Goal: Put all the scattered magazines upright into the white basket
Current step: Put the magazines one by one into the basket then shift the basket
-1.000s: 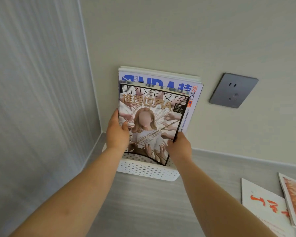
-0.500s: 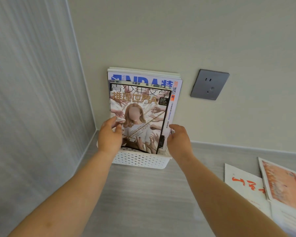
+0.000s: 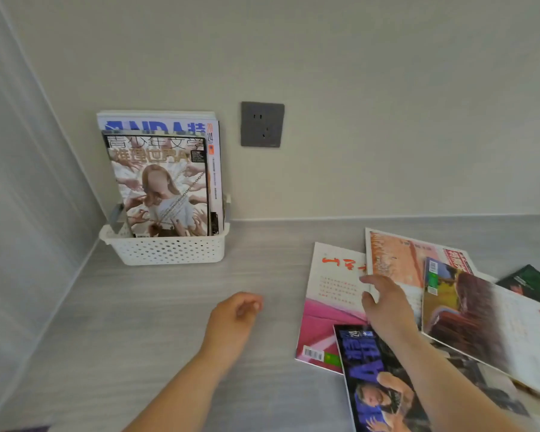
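Standing in the far left corner of the grey wood-grain surface [image 3: 156, 307], the white basket [image 3: 166, 249] sits against the beige wall [image 3: 387, 73], with a pale panel [image 3: 22, 182] closing the scene on the left. Two magazines are upright inside it: a smaller front magazine [image 3: 161, 188] showing a figure ringed by reaching hands, and behind it a taller magazine with blue lettering [image 3: 156, 126] leaning on the wall. A grey wall socket [image 3: 262, 124] is mounted to the right of the basket, above the seam where wall meets surface. The remaining magazines lie flat and overlapping on the right side of the surface, well apart from the basket: a white-and-pink magazine [image 3: 328, 307] nearest the centre, an orange-toned magazine [image 3: 399, 260] beyond it, a large magazine with a brown picture [image 3: 480, 316] further right, a dark green magazine [image 3: 530, 283] at the far right edge, and a blue-and-black magazine [image 3: 368, 378] at the near edge. The right hand [image 3: 385, 302] is spread, fingers extended, over the boundary between the white-and-pink and orange-toned covers; motion blur makes it unclear whether the fingertips touch the paper, and it grips nothing visible. The left hand [image 3: 234, 316] is held above bare surface between basket and pile, fingers loosely curled inward, empty.
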### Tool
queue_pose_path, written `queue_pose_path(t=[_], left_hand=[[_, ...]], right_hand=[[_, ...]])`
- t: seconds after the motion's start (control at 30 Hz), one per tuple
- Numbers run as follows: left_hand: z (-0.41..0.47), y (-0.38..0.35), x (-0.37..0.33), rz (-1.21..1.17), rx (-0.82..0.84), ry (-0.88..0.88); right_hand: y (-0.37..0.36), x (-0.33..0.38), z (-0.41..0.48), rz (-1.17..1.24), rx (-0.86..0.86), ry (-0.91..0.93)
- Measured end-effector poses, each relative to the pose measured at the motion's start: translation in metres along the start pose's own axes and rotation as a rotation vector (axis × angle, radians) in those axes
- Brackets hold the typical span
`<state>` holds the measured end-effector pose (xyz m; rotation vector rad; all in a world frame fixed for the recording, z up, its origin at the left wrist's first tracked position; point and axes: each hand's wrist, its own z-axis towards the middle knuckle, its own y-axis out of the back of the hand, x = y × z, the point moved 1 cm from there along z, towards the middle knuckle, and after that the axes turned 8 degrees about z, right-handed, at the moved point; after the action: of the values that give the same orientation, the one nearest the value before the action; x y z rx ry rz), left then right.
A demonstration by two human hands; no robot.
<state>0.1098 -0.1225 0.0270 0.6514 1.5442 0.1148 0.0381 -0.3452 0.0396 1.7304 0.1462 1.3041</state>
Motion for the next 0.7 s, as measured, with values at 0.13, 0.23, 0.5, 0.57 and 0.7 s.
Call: queue_pose_path(t=[0.13,0.23,0.5,0.57,0.7], left_hand=[[-0.026,-0.057,0.007,0.107,0.138,0.079],[-0.036,-0.093,0.005,0.142,0.151,0.122],[-0.039,-0.163,-0.026,0.698,0.194,0.112],[-0.032,-0.169,-0.027,0.783,0.190,0.119],[-0.014,-0.177,-0.028,0.797,0.259,0.111]], right_hand=[[0.021,-0.072,-0.019,-0.191,0.017,-0.094],[0.026,-0.112,-0.029,-0.380,0.091,-0.118],[0.025,-0.156,-0.042,-0.423,0.127,-0.011],[0.027,-0.155,-0.042,-0.441,0.103,-0.019],[0.030,-0.157,-0.042,-0.502,0.145,-0.043]])
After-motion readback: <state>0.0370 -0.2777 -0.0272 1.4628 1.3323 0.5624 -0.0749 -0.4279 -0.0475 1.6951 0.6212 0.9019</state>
